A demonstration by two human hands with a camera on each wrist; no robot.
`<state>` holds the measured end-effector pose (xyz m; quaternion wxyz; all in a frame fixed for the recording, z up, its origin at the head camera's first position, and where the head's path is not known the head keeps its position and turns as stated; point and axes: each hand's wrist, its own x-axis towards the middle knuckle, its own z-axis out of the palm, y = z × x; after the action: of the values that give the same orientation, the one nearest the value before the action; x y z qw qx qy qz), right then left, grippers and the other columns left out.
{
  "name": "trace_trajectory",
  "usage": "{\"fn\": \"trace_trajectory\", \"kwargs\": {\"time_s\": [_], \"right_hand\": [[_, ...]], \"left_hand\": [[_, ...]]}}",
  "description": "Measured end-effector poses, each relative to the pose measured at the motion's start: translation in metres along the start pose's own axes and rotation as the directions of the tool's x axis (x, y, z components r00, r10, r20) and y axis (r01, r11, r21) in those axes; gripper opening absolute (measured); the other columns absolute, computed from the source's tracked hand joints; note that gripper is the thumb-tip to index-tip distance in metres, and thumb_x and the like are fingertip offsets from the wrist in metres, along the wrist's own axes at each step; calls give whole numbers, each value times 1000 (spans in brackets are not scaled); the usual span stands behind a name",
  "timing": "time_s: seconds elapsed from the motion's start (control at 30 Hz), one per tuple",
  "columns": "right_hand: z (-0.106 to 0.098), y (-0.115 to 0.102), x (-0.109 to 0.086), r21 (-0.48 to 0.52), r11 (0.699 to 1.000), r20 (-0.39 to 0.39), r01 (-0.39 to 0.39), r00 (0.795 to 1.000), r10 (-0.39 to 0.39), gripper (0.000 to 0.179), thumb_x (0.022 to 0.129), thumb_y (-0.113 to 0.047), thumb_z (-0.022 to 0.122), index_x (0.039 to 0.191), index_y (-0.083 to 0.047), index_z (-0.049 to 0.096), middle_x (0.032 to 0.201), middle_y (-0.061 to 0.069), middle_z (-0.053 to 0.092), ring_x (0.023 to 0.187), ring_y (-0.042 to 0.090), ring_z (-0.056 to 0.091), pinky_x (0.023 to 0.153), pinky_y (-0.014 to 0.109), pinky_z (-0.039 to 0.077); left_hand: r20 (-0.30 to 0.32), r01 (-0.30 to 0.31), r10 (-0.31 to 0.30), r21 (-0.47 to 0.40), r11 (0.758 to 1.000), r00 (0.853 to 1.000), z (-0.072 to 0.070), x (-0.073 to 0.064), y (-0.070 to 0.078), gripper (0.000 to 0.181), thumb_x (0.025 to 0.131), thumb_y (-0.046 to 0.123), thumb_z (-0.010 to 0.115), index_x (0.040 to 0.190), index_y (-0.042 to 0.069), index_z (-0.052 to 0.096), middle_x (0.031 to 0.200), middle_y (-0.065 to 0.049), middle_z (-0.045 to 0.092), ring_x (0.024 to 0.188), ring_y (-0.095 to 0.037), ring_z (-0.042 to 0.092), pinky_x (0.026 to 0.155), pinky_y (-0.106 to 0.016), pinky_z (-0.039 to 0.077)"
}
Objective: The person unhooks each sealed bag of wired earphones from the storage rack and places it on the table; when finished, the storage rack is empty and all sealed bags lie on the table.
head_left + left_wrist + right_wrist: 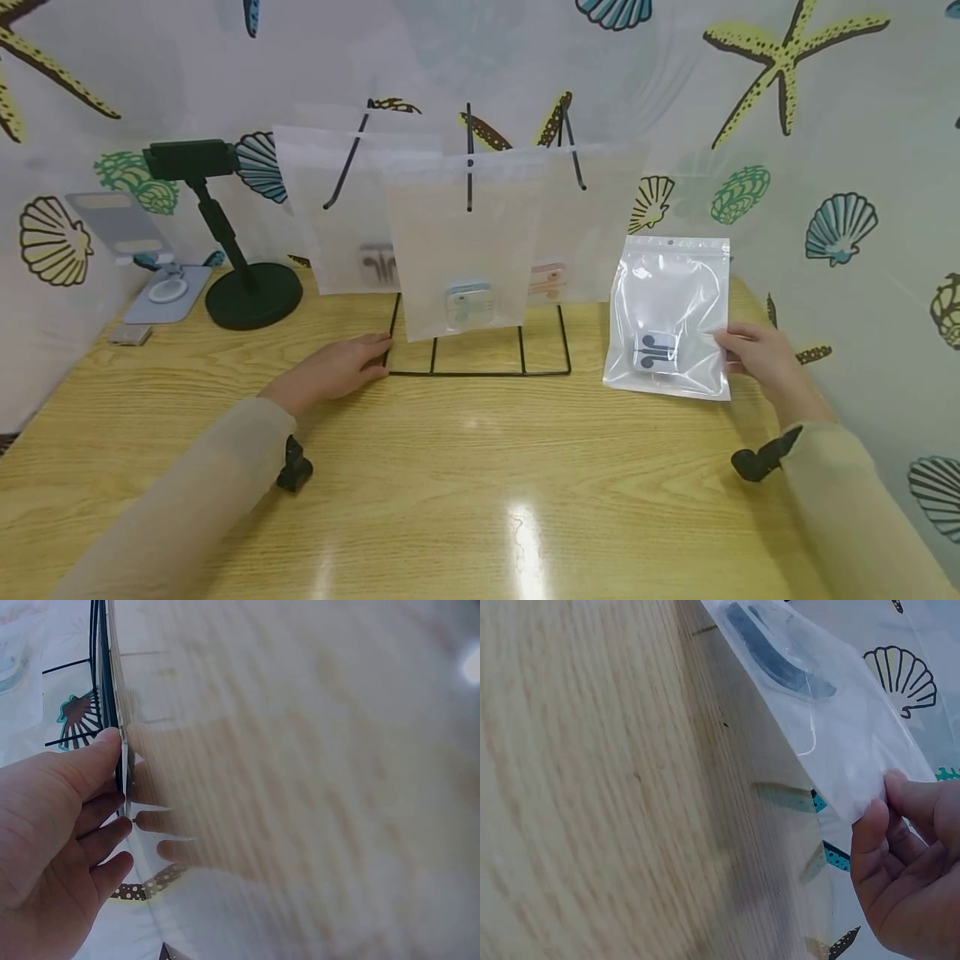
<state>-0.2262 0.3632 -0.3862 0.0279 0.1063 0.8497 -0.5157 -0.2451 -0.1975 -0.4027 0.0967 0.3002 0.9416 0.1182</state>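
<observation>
My right hand (765, 358) pinches the right edge of a clear plastic zip bag (667, 283) between thumb and fingers. Inside it, near the bottom, sits a small white case (656, 352) with a dark earphone picture. The right wrist view shows the thumb and fingertips on the bag's edge (855, 750). At the left, my left hand (330, 367) holds the front left corner of a black wire display rack (480, 374). Its thumb (109, 742) lies against the wire. From the rack's hooks hang a front bag (465, 242), a left bag (337, 225) and a right bag (600, 225), each with a small case showing through.
Left of the rack stands a dark green stand with a round base (253, 296). Beside it are a grey-blue folding stand (168, 292) and a small silvery block (130, 334). A shell-patterned cloth (840, 333) rises behind the wooden table (450, 475).
</observation>
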Motion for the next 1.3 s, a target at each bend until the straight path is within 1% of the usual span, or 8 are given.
{"fn": "trace_trajectory", "kwargs": {"time_s": [0.17,0.33,0.57,0.77,0.9,1.03,1.3], "right_hand": [[10,-7,6,-61,998,58,-27,998,31,52,95,-22,52,132,13,40,108,17,53,74,3,56,72,24,53],[21,-13,10,-134,991,78,-29,996,39,48,95,-20,52,130,12,42,113,23,53,76,6,55,72,26,53],[32,-15,20,-243,969,117,-53,990,84,45,96,-19,51,130,10,43,109,20,53,80,16,53,67,24,52],[38,-14,26,-296,952,135,-72,984,116,43,96,-20,51,127,9,46,101,16,52,77,17,51,63,24,50],[39,-12,30,-318,944,137,-87,981,136,39,95,-19,52,123,8,50,92,14,52,68,16,51,59,24,49],[40,-11,31,-337,936,144,-101,977,157,39,95,-19,53,124,7,50,87,12,53,61,15,51,55,23,48],[43,-9,31,-343,933,156,-114,972,176,44,94,-21,54,126,8,48,91,14,54,63,15,52,56,23,50]], "left_hand": [[2,-1,1,-8,1000,1000,0,1,0,54,95,20,54,137,-9,36,139,-27,33,126,-40,33,100,-51,32],[5,3,-3,-12,1000,1000,0,0,-1,54,95,20,53,138,-8,35,139,-27,33,127,-40,32,100,-51,31],[4,2,-2,-16,1000,1000,-1,0,0,54,95,19,54,137,-9,36,140,-27,33,127,-40,32,100,-51,31],[9,3,-3,-26,1000,1000,-1,0,0,54,95,19,54,138,-9,35,140,-27,33,128,-40,31,101,-51,31],[8,2,-1,-23,1000,1000,1,1,-1,54,95,19,54,137,-9,35,140,-26,33,128,-39,31,101,-51,30],[7,3,-3,-23,1000,1000,1,0,-2,53,95,19,54,137,-8,35,140,-25,33,128,-39,31,101,-51,30],[-3,-3,3,-16,1000,1000,1,0,-2,52,95,18,53,137,-9,36,140,-26,33,127,-40,31,101,-51,30]]}}
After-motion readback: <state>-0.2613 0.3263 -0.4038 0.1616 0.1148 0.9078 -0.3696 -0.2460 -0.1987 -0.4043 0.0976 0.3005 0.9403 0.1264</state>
